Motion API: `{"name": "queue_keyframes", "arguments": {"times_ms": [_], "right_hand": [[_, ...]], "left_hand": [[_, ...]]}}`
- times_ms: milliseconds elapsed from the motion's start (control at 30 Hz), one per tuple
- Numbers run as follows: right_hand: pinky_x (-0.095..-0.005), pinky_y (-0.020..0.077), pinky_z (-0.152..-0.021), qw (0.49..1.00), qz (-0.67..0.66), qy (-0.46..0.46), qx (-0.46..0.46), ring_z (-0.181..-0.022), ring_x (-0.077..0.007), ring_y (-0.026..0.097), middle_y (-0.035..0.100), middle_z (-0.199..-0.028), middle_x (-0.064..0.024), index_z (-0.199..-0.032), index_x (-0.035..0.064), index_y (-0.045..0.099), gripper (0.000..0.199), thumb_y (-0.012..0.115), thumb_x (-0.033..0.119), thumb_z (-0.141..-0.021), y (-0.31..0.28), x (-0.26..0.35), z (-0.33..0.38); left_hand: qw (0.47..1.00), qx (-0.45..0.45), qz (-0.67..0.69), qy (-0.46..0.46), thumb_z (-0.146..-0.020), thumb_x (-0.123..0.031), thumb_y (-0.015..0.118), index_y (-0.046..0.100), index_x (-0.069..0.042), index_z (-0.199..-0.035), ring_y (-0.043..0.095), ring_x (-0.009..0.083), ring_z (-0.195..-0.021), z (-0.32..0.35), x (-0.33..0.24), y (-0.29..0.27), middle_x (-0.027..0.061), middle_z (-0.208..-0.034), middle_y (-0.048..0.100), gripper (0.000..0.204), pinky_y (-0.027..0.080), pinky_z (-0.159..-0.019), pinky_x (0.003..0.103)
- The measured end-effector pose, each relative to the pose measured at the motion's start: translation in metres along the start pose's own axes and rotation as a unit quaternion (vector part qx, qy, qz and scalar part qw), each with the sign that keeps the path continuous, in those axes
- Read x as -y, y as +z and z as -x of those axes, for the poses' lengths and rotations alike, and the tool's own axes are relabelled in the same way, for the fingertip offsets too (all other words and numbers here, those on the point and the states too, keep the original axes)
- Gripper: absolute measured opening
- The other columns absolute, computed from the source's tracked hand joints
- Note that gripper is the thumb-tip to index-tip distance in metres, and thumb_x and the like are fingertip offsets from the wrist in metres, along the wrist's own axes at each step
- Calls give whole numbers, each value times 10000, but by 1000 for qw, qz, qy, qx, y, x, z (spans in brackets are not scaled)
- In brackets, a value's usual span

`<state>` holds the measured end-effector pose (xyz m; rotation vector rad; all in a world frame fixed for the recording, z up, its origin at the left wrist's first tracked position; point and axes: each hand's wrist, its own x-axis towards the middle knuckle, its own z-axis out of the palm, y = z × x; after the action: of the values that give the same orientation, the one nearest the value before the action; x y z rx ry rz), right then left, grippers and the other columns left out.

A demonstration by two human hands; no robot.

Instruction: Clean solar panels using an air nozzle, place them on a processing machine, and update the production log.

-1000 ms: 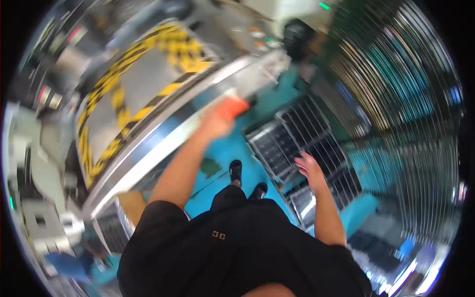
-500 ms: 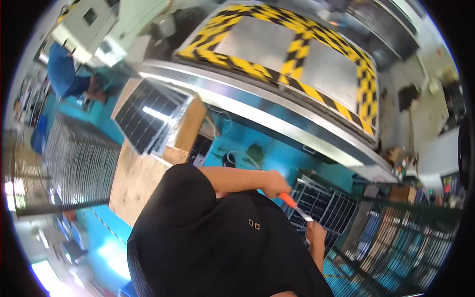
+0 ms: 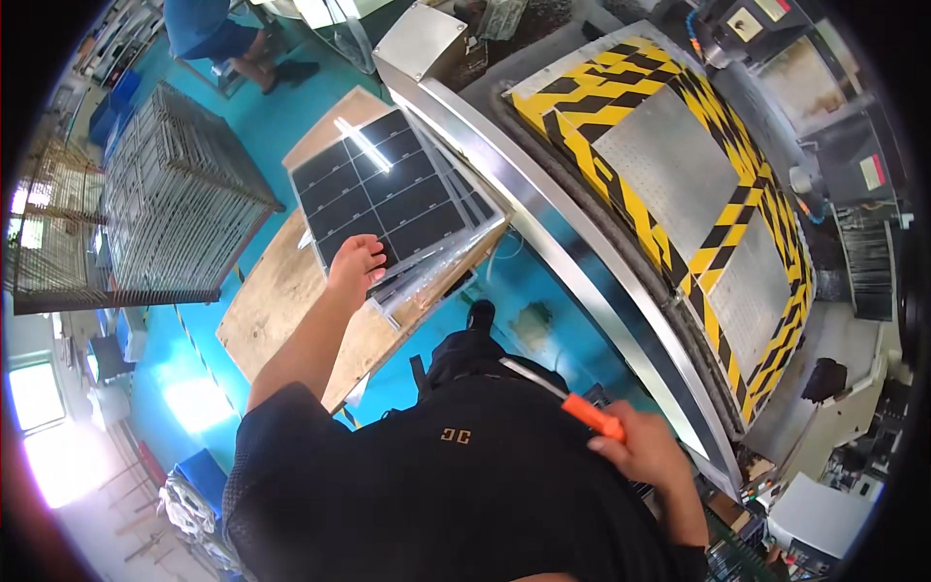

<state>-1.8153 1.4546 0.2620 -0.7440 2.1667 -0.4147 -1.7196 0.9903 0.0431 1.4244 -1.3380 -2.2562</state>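
Plywood-like worktop [image 3: 267, 315] on blue floor [image 3: 262, 145], striped metal machine bed [image 3: 669, 155] at right. Panel stack [image 3: 393, 194] on worktop's far part, edges skewed; bare wood near left. Hands well apart: left hand [image 3: 356, 264] empty, fingers bent, by stack's near edge, contact unclear; right hand [image 3: 645, 443] clamped on tool [image 3: 584, 411], orange handle, slim silvery blade. Top panel dark, glossy, gridded.

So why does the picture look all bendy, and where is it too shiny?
In the head view, the fisheye lens bows the long metal front; also in the head view, a white glare streak lies on the dark panel, light shines off the blue floor at lower left, and a window looks washed out.
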Motion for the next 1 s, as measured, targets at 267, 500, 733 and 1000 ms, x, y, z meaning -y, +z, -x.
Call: {"name": "queue_keyframes", "arguments": {"times_ms": [267, 500, 733, 1000], "right_hand": [[-458, 498, -726, 996, -88, -31, 16, -826, -407, 628, 655, -861, -186, -1094, 64, 555, 494, 634, 487, -851, -1, -7, -65], [-487, 489, -741, 936, -38, 196, -290, -848, -444, 621, 648, -870, -240, -1058, -13, 534, 435, 573, 390, -899, -89, -120, -32], [-451, 496, -806, 870, -157, 299, -360, -941, -402, 632, 649, -976, -248, -1029, -26, 564, 444, 486, 398, -923, -172, -275, -98], [-399, 472, -541, 760, -379, 170, -500, -544, -237, 590, 614, -703, -130, -964, -33, 607, 481, 509, 435, -915, -174, -277, -259]], "left_hand": [[998, 15, 57, 24, -731, 11, 473, 589, -55, -1130, 608, 237, -945, -39, -10, 46, 113, -1090, 627, 421, 505, -715, 339], [535, -103, -761, 352, -936, -363, 474, 371, -147, -1443, 241, 353, -1406, -41, 18, 93, 172, -1500, 311, 560, 170, -1136, 513], [541, -101, -772, 317, -949, -411, 413, 288, -186, -1489, 136, 334, -1447, -41, 20, 110, 144, -1567, 171, 597, 104, -1156, 497], [541, -97, -774, 314, -934, -410, 426, 288, -175, -1487, 114, 343, -1450, -38, 18, 110, 150, -1567, 163, 617, 85, -1160, 496]]}}
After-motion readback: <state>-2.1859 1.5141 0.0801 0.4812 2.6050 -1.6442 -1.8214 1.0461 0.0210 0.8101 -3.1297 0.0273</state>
